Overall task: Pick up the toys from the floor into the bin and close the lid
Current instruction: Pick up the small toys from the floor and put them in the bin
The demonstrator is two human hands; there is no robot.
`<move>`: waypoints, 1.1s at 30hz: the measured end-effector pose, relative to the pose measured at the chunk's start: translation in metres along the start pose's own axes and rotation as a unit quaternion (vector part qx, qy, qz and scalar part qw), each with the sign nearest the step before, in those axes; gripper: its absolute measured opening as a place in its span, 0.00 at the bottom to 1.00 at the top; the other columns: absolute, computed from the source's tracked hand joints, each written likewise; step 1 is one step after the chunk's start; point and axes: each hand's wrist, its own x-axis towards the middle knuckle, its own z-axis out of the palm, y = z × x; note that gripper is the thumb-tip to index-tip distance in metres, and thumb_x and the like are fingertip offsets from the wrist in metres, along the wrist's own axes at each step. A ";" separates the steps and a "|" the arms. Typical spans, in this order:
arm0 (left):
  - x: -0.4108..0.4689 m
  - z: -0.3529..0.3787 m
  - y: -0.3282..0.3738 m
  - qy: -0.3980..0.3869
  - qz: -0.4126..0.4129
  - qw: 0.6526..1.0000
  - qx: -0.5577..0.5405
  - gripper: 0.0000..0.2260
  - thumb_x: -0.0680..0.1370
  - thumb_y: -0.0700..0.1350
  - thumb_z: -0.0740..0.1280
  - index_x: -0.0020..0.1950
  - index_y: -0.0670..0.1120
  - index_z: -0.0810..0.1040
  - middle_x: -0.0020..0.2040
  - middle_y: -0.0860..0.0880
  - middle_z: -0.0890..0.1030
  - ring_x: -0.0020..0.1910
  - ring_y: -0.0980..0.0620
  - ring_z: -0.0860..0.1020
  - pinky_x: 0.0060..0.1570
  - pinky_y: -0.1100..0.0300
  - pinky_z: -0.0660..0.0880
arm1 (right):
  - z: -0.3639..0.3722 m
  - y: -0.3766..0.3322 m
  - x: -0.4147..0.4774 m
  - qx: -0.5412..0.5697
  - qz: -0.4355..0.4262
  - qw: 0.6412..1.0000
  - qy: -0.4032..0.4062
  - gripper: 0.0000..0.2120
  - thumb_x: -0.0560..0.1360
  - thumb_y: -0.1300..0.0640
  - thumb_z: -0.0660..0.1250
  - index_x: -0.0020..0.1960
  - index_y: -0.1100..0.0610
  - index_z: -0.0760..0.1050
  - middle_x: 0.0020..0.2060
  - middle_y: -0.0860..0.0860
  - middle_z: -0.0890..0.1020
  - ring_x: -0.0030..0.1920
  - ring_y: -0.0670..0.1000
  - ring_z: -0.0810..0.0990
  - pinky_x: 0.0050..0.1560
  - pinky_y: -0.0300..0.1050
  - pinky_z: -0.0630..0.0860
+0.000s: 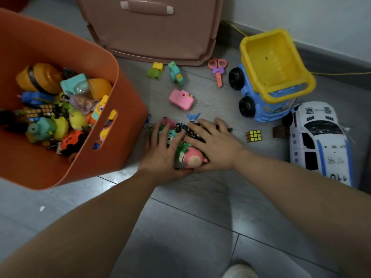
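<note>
Orange bin (122, 141) standing open-topped on the floor, with small toys (60, 109) piling in its bottom.
More are lying to its right. A heap (181, 127) with a pink-and-green pig (192, 160) is sitting just beside the bin. Past it are lying a pink camera (181, 98), a teal figure (176, 74) and pink scissors (217, 72). Farther right are a cube (254, 136), a blue truck (269, 77) with its yellow bed gaping upward, and a white police car (319, 141) just beside it.
</note>
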 end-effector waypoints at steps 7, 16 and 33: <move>0.006 -0.003 0.001 0.023 0.042 0.999 0.022 0.36 0.67 0.56 0.77 0.71 0.46 0.73 0.66 0.39 0.74 0.65 0.37 0.67 0.59 0.42 0.71 | -0.001 -0.006 0.001 0.007 -0.003 0.998 0.065 0.30 0.67 0.42 0.72 0.66 0.50 0.72 0.62 0.57 0.76 0.54 0.61 0.75 0.47 0.56 0.76; 0.032 -0.028 0.018 -0.036 -0.010 0.999 -0.007 0.24 0.72 0.45 0.75 0.67 0.44 0.76 0.58 0.40 0.77 0.55 0.36 0.75 0.52 0.45 0.76 | -0.028 -0.021 0.008 0.080 0.121 0.989 0.009 0.28 0.72 0.41 0.69 0.68 0.49 0.66 0.58 0.56 0.72 0.56 0.62 0.76 0.47 0.55 0.76; 0.007 -0.116 0.048 -0.024 -0.116 0.984 -0.131 0.15 0.73 0.46 0.74 0.58 0.47 0.79 0.54 0.42 0.81 0.54 0.40 0.78 0.51 0.51 0.75 | -0.103 -0.016 -0.041 0.351 0.251 0.901 0.049 0.08 0.74 0.52 0.69 0.48 0.55 0.73 0.35 0.51 0.79 0.38 0.54 0.79 0.37 0.51 0.76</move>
